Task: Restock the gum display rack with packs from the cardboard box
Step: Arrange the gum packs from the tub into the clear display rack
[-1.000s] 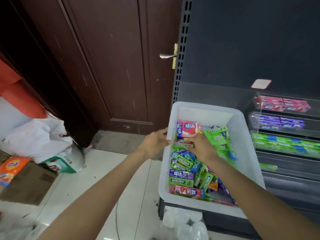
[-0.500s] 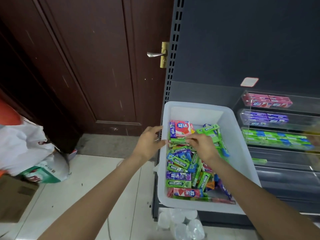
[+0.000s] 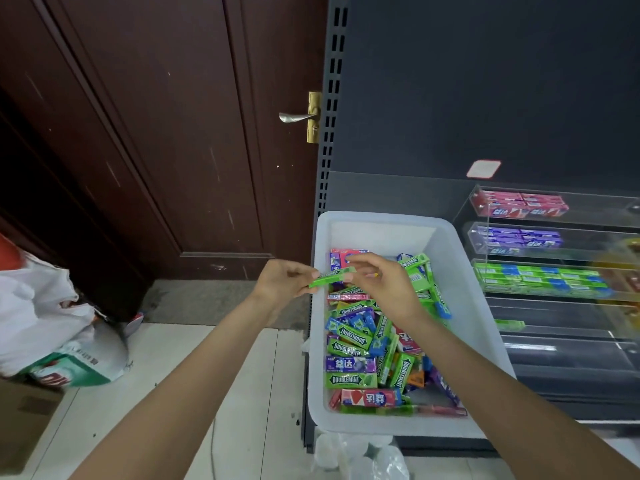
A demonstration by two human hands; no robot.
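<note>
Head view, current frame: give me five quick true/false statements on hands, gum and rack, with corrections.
1. Both hands hold one green gum pack above the white plastic bin. True: the left hand pinches its left end, the right hand its right end.
2. The bin is empty. False: it holds a loose pile of gum packs, green, purple, pink and blue.
3. The clear display rack stands to the right of the bin. True.
4. The rack's top tier holds green packs. False: pink packs are on top, purple packs below, green packs on the third tier.
5. The door handle is being gripped. False: no hand is near it.
</note>
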